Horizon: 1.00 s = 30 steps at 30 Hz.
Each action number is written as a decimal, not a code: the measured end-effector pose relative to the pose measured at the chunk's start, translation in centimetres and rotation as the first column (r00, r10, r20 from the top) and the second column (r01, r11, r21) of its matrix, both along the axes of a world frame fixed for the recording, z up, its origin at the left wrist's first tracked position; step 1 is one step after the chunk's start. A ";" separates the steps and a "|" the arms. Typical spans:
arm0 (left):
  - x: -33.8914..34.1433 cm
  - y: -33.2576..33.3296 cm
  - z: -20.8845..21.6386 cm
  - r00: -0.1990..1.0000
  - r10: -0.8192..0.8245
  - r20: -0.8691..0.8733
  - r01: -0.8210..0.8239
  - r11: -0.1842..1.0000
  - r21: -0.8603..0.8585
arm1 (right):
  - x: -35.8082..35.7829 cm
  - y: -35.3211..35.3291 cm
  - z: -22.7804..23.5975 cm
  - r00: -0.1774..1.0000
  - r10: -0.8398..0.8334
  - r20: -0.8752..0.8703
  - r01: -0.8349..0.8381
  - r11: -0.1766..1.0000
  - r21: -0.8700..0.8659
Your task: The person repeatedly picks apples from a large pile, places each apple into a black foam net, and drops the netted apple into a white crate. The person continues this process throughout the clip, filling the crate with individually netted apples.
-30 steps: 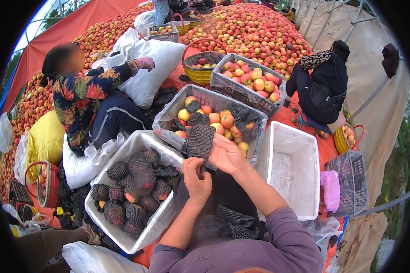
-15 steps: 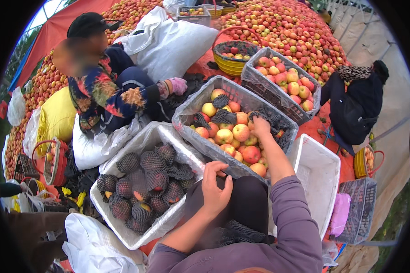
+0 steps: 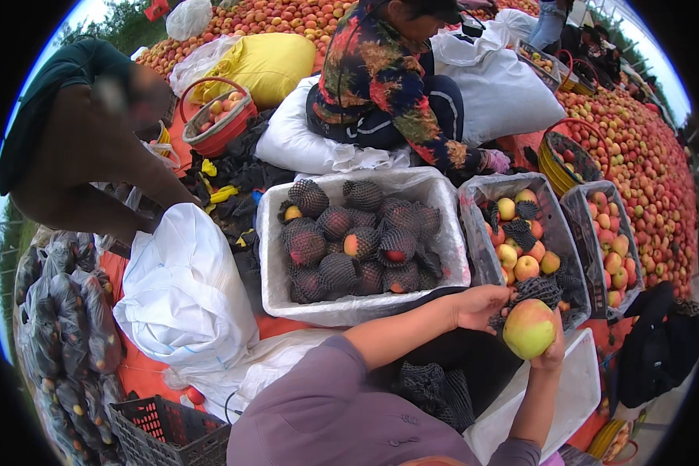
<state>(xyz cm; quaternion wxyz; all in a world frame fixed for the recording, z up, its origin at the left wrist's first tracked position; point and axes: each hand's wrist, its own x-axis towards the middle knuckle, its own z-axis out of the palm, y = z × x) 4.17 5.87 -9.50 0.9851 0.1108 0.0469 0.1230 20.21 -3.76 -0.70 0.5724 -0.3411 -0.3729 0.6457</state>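
The right hand (image 3: 553, 353) grips a yellow-green apple (image 3: 530, 330); the left hand (image 3: 481, 307), just beside it, pinches a black net (image 3: 539, 290). Beyond the left hand sits a white box (image 3: 326, 313) of netted apples (image 3: 357, 245); beyond both hands, a crate (image 3: 474, 233) holds bare apples (image 3: 526, 268).

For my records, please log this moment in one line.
Right hand: holds round yellow-green apple | left hand: at black mesh sleeve | white rectangular box: sleeved apples

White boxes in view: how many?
2: one white box mid-picture, holding net-wrapped apples; another white box lower right, under the right forearm, partly covered. More may be hidden.
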 end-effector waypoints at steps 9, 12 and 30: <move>-8.0 -3.0 7.0 0.222 0.959 0.179 -0.017 -0.180 0.984 | -5.2 2.1 2.0 0.777 -0.132 0.616 0.024 0.983 0.179; -6.8 -4.8 8.7 0.434 0.829 0.354 -0.141 -0.325 0.935 | -6.6 2.6 1.4 0.337 -0.588 0.735 0.154 0.805 0.573; -18.9 14.9 -5.8 0.214 0.975 0.055 0.858 -0.215 0.467 | 13.6 8.0 -20.3 -0.295 0.076 0.952 0.490 0.868 0.083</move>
